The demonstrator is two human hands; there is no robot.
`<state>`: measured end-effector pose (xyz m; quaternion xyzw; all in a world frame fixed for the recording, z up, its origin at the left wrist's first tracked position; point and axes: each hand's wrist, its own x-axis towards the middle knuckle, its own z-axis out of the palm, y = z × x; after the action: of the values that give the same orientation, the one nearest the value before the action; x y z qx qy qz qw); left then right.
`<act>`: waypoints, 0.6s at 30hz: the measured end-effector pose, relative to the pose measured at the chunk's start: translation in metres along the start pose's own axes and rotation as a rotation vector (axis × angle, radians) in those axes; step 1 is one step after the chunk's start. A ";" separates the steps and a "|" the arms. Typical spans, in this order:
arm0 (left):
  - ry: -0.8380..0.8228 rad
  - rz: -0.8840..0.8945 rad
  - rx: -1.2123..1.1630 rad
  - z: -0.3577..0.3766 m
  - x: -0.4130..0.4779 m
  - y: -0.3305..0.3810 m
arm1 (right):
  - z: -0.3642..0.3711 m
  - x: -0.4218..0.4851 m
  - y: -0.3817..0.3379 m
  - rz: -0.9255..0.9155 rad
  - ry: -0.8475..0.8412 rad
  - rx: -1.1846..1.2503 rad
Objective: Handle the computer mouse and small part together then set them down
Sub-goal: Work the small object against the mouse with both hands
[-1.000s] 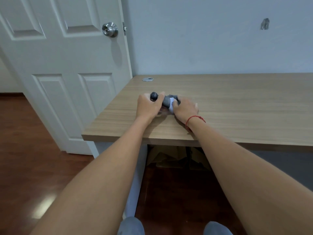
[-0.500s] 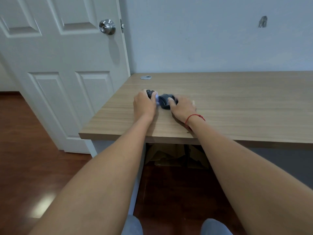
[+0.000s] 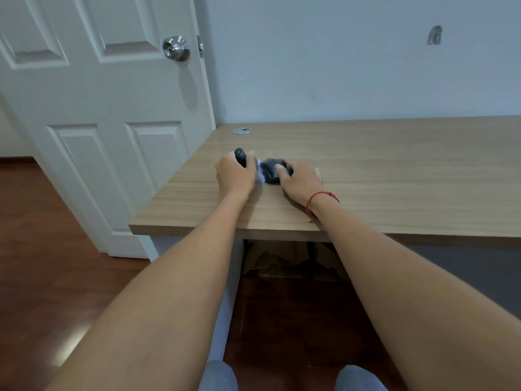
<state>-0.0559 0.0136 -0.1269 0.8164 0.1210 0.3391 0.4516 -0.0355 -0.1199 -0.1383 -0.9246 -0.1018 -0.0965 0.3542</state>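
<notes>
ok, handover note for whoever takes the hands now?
Left hand: closed around the small dark part, low over the desk.
Right hand: fingers draped over the black computer mouse, which sits on the desk.
Something pale shows between the two hands; can't tell what it is.
Done: both items in hand, side by side.
Left: set part and mouse down, release both.

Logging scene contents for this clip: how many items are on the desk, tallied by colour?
Dark grey or black: 2, the mouse under the right hand and the small part in the left hand
Pale bluish-white: 1, a piece between the hands, too blurred to identify
Silver: 1, the round disc near the desk's back corner
Total: 4
</notes>
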 end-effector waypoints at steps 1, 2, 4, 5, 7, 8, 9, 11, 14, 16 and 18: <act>-0.046 -0.012 -0.101 -0.001 0.000 0.001 | -0.001 0.000 -0.001 0.015 0.003 0.008; -0.089 -0.037 -0.190 -0.002 -0.002 0.002 | -0.002 0.000 -0.002 0.031 0.004 0.016; -0.113 -0.067 -0.250 -0.003 -0.003 0.003 | -0.004 -0.001 -0.002 0.039 0.003 0.034; -0.080 -0.054 -0.191 -0.002 -0.003 0.002 | -0.004 -0.003 -0.002 0.030 0.001 0.051; 0.012 -0.032 -0.003 -0.002 -0.001 0.002 | -0.006 -0.006 -0.003 0.008 0.000 0.098; 0.042 -0.031 0.051 -0.002 0.000 0.001 | -0.005 -0.007 -0.003 0.007 0.000 0.111; 0.051 -0.022 0.063 -0.001 0.001 0.000 | -0.006 -0.009 -0.005 0.012 0.002 0.098; 0.055 -0.007 0.064 0.001 0.002 -0.001 | -0.006 -0.012 -0.008 0.031 0.009 -0.009; 0.077 0.030 -0.032 0.001 -0.001 0.003 | -0.006 -0.013 -0.010 0.042 0.005 -0.142; 0.065 0.091 -0.110 -0.001 -0.004 0.009 | -0.005 -0.011 -0.009 0.049 -0.006 -0.152; 0.035 0.168 -0.132 0.000 -0.008 0.012 | -0.005 -0.010 -0.009 0.027 -0.006 -0.116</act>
<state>-0.0634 0.0028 -0.1202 0.7862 0.0372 0.3972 0.4720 -0.0480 -0.1179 -0.1318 -0.9451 -0.0845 -0.0947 0.3011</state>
